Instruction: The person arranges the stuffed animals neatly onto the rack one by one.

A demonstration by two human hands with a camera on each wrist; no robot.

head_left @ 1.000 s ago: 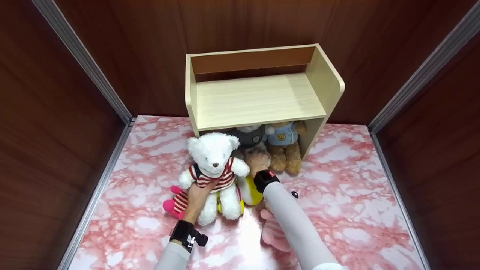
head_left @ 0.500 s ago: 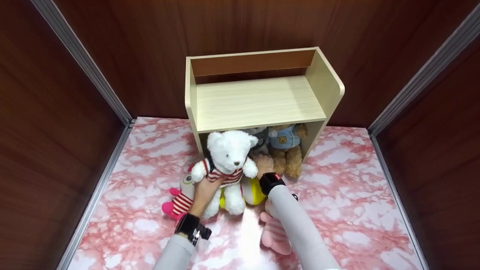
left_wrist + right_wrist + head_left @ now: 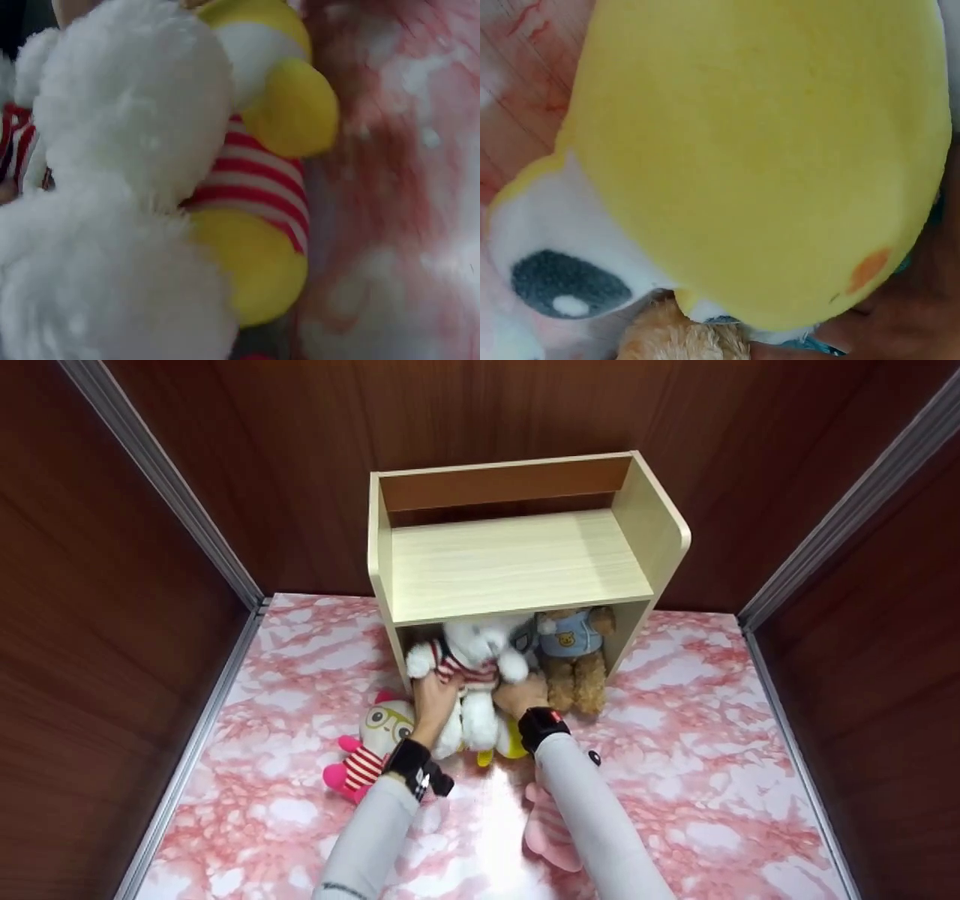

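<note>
The left hand (image 3: pixel 436 701) holds the white bear (image 3: pixel 480 712) low on its body, the thumb lying across the front of its red-and-white striped shirt. The bear is upright at the left part of the lower compartment of the pale wooden shelf (image 3: pixel 517 562), its blurred head just under the upper board and its legs hanging forward.

The right hand (image 3: pixel 523 695) is close beside the bear on its other side, near the legs of the brown bear (image 3: pixel 576 660); its fingertips are hidden, so I cannot tell whether it grips anything. The brown bear, in a light blue top, sits at the right end of the compartment, its feet out in front. Between the two bears, part of a grey toy (image 3: pixel 525 639) shows farther in.

In the left wrist view, white fur lies against a yellow toy (image 3: pixel 259 266) with red and white stripes. A smooth yellow body (image 3: pixel 757 150) fills most of the right wrist view, a white eye with a dark pupil at its edge and tan fur below.

On the marbled pink-and-white counter (image 3: pixel 285 817), a toy with yellow glasses (image 3: pixel 364 765) lies by the left forearm, and a pink toy (image 3: pixel 550 829) is partly covered by the right sleeve (image 3: pixel 600 817).
</note>
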